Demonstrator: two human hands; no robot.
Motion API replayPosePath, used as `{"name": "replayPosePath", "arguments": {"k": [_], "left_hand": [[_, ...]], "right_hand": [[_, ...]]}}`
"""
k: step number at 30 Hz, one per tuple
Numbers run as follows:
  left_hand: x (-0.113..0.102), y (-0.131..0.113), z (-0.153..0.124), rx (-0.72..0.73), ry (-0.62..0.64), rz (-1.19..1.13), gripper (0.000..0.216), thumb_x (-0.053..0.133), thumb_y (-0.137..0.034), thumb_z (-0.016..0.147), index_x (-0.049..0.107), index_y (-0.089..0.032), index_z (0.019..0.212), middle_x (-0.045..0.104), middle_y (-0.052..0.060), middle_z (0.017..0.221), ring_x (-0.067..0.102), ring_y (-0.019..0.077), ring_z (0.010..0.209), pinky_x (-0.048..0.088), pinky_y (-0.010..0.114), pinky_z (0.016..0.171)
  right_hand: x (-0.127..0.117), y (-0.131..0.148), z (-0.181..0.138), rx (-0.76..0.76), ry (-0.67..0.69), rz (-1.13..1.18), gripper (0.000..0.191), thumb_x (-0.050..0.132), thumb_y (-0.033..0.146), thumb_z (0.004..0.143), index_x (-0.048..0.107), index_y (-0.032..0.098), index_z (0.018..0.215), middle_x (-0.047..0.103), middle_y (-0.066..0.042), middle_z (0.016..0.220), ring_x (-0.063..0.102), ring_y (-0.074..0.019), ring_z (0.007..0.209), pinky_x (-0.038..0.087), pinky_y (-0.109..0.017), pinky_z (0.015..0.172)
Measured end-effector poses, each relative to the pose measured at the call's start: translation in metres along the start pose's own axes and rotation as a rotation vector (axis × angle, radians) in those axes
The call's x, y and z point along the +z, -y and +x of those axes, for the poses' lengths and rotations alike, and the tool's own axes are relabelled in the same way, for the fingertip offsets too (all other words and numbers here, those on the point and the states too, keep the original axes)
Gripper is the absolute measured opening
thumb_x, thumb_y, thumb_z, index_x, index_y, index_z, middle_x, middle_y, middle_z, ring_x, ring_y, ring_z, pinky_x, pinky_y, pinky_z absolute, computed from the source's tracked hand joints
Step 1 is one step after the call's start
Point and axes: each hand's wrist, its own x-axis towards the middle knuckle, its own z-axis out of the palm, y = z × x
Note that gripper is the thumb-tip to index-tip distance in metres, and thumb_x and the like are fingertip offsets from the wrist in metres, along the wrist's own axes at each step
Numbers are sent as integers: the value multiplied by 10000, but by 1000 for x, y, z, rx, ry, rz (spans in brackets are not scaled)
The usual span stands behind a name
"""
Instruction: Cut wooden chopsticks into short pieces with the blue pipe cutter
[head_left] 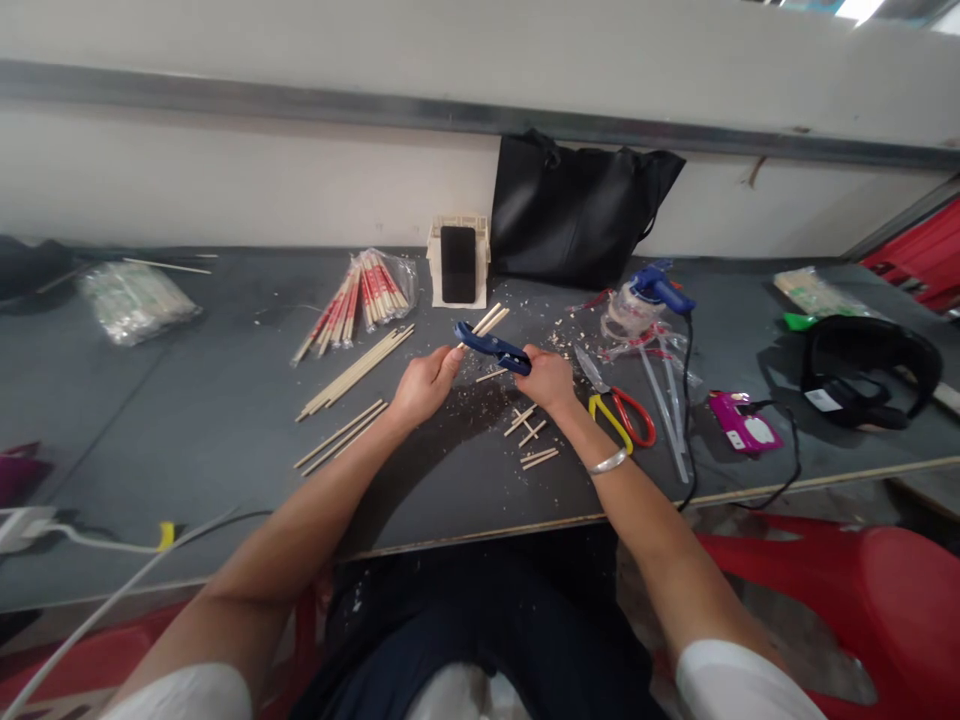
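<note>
My left hand [426, 385] is closed around a few thin wooden sticks [493, 320], which look like chopsticks. Their ends slant up to the right past the blue hand cutter [487, 344]. Wrapped round the cutter's handles is my right hand [550, 380]. The cutter's head lies across the sticks close to my left fingertips; whether its jaws press on them cannot be made out. Beneath my hands are short cut sticks [538, 459], a small joined stick frame [526, 424] and scattered chips. Longer sticks [356, 372] lie left of my left hand.
Scissors [632, 418] with red and yellow handles and clear glue sticks [663, 410] lie at right, near a blue glue gun [660, 287]. Behind stand a phone [458, 265] on a wooden stand and a black bag [577, 212]. Red-wrapped chopsticks [367, 298] lie back left.
</note>
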Motion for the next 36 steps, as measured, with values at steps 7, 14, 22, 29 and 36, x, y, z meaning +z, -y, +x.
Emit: {"name": "replayPosePath", "arguments": {"k": [7,14,22,29,36], "left_hand": [[2,3,2,-33,32,-63,510,318,-601,954,465,-232,635,545,2,583,523,165,611,419,276,636],[2,1,1,-52,11,-82,521,307,-646,927,444,-239,632,521,3,573,477,165,603,390,281,619],[3,-3,-2,-37,23,-82,520,299,-652,920,442,-242,634,504,3,567,468,166,596,382,282,615],[4,-4,-3,-52,24,-85,504,315,-622,935,455,-238,640,502,-4,567,478,163,591,385,275,607],[5,-3,-2,-67,15,-85,492,344,-574,961,472,-227,636,532,-4,574,511,160,599,406,271,617]], "right_hand": [[5,-5,1,-73,-107,104,128,649,310,863,690,222,945,780,-86,950,732,-251,936,485,-284,760],[3,-3,-1,-75,-158,104,176,594,215,887,670,220,1046,759,-95,980,697,-256,966,466,-295,788],[3,-5,-2,-97,-154,98,137,578,162,893,655,221,990,746,-101,1001,677,-252,987,443,-286,795],[1,-4,0,-46,-100,48,131,591,260,905,681,232,996,774,-83,987,713,-249,944,425,-272,716],[-4,0,-1,2,-30,-11,182,586,258,906,712,236,1035,788,-95,991,729,-261,954,443,-279,707]]}}
